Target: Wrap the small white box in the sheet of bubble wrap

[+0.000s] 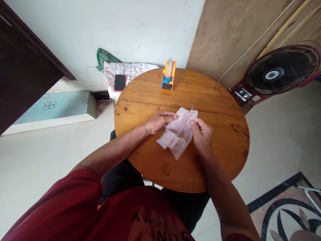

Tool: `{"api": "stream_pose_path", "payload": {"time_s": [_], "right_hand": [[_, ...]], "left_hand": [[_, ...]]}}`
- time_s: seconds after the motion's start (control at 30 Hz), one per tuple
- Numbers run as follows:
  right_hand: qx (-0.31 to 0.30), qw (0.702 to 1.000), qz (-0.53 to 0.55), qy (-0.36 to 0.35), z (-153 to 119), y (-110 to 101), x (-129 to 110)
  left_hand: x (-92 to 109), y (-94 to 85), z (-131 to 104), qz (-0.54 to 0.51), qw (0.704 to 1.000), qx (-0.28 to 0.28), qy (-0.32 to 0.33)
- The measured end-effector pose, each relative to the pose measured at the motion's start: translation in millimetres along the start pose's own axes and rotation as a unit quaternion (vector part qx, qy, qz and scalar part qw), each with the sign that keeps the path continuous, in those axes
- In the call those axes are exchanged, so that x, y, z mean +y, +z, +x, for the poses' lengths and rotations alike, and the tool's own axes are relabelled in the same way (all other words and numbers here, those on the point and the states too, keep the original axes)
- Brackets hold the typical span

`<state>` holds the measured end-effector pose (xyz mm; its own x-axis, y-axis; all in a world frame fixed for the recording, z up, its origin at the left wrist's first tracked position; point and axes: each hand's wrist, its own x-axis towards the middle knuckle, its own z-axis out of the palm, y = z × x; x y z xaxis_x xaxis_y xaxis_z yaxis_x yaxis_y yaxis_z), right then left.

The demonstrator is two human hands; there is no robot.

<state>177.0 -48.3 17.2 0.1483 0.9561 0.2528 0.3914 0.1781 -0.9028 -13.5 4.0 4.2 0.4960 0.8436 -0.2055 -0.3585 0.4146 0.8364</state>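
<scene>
Between my hands, over the round wooden table (140,147), is a crumpled sheet of clear, pinkish bubble wrap (184,129). Its left edge is pinched by my left hand (160,122), thumb on top. On the upper right side, my right hand (202,134) grips the wrap between thumb and bent fingers. Toward me, a folded part of the wrap shows a small patch with red print (172,141); what this patch belongs to is unclear. Beyond my hands, an orange and blue tape dispenser (168,78) with a roll of clear tape stands near the table's far edge.
A dark phone with a red edge (119,82) lies on a printed white sack (112,68) behind the table's left side. Green netting (104,57) leans on the wall there. To the right stands a large dark red fan (281,72). A pale blue box-like slab (55,105) is at left.
</scene>
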Motion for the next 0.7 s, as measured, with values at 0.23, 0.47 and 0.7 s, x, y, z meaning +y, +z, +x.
{"api": "stream_pose_path", "payload": {"time_s": [0.23, 0.47, 0.7], "right_hand": [[0.043, 0.967, 0.233, 0.096, 15.9, -0.3, 19.5], [0.003, 0.948, 0.302, 0.099, 21.5, 3.1, 24.1], [-0.093, 0.943, 0.306, 0.087, 15.0, 6.6, 3.4]], "left_hand": [[3.0, -6.8, 9.0, -0.076, 0.992, 0.092, 0.031], [4.9, -6.2, 3.5, 0.119, 0.947, 0.199, 0.221], [-0.2, 1.2, -3.9, 0.224, 0.938, 0.084, 0.250]]}}
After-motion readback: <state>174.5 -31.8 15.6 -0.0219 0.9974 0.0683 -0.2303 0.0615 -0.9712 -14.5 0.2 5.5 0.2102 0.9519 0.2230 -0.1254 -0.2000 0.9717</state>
